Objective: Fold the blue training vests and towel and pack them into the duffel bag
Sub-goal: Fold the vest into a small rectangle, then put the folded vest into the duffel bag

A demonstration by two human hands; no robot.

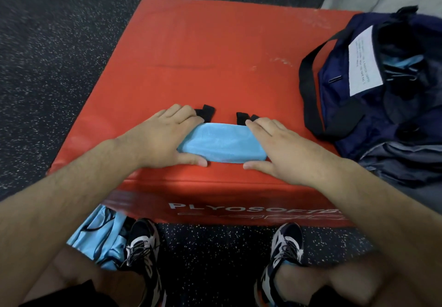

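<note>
Red plyo box (215,55) (speckled rubber floor (47,67)) bears folded blue cloth (221,144).

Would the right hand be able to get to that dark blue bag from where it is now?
Probably yes. The duffel bag lies just to the right of the right hand, with only bare red box surface between them. That hand is busy pressing on the folded vest, though.

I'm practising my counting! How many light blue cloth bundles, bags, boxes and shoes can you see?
Light blue cloth bundles: 3 (folded vest on the box, heap on the floor, cloth inside the bag)
Bags: 1 (duffel bag)
Boxes: 1 (red box)
Shoes: 2 (left shoe, right shoe)
Total: 7
</note>
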